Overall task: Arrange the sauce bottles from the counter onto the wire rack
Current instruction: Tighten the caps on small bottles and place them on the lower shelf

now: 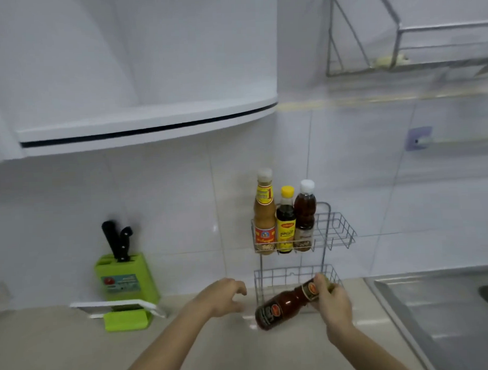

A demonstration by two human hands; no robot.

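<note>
Rack (pixel 337 231) holds three bottles (pixel 285 225); knife block (pixel 127 277) leftward.

Two bare forearms come up from the lower edge of the view, each ending in a hand: the left hand (pixel 224 296) and the right hand (pixel 332 303). No sleeve shows on either arm as far as the frame reaches. The wrists and fingers carry no watch, ring, band or glove, and the fingernails are too blurred to make out.
</note>
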